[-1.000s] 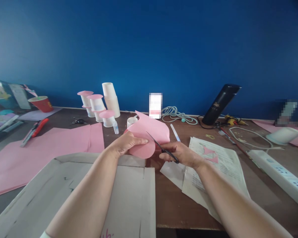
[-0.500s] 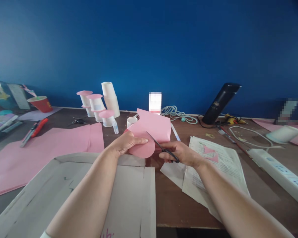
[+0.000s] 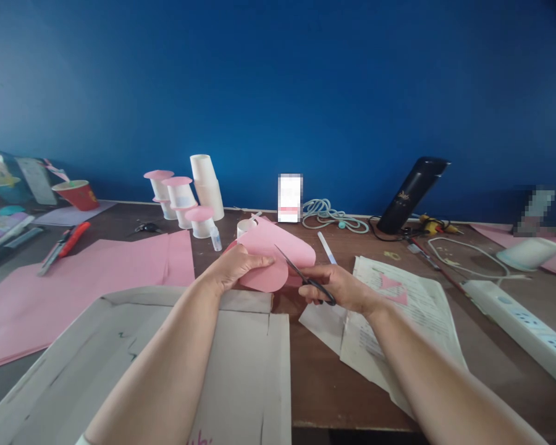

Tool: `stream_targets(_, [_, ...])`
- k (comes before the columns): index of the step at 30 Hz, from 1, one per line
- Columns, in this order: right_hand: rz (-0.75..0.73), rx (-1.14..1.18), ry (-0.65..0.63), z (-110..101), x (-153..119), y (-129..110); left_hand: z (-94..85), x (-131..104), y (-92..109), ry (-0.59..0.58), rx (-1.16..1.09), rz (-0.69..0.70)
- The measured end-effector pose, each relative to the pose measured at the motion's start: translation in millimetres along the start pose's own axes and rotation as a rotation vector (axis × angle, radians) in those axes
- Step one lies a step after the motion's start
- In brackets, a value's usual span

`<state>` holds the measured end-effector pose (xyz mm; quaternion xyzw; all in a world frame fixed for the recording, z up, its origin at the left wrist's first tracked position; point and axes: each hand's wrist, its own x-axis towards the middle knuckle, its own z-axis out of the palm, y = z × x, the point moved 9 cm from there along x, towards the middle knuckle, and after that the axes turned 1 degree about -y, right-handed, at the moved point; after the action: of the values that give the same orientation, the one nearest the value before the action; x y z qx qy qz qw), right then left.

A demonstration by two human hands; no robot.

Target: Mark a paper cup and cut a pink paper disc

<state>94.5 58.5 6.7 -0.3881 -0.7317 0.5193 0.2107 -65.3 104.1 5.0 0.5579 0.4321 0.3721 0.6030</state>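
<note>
Cutting pink paper, scissors at rounded edge

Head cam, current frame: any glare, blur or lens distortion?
Head view: phone screen blown out and pixelated; wall brighter left of centre, darker top right; items at far left, like the pens, soft; power strip looks stretched toward the edge.

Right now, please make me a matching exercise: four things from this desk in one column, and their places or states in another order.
1. Scissors
2. Black flask
3. Pink scraps
4. Left hand

A. Lying on the printed pages
B. Gripping the pink paper
C. Held in the right hand
D. Tilted, near the blue wall

Pairs: 1-C, 2-D, 3-A, 4-B
</note>
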Motion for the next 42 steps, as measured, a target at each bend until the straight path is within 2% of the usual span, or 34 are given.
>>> stream_targets(6, [0.008,-0.015,0.003,-0.5,0.8,1.4,-5.4,-0.4,-0.9,0.043,0.062,-0.001])
stream_targets(14, [0.026,0.025,0.006,1.5,-0.1,-3.0,3.0,-1.1,-3.7,-0.037,-0.029,-0.046])
stream_targets(18, [0.034,0.029,0.007,1.6,-0.8,-4.0,2.2,-0.7,-7.7,-0.034,-0.053,-0.08])
stream_targets(31, [0.034,0.021,0.004,0.7,-3.1,-6.1,2.8,-1.6,-4.3,-0.035,-0.028,-0.051])
stream_targets(42, [0.016,0.013,0.009,-0.3,-3.8,-6.5,3.4,-1.5,-3.4,-0.01,-0.1,-0.035])
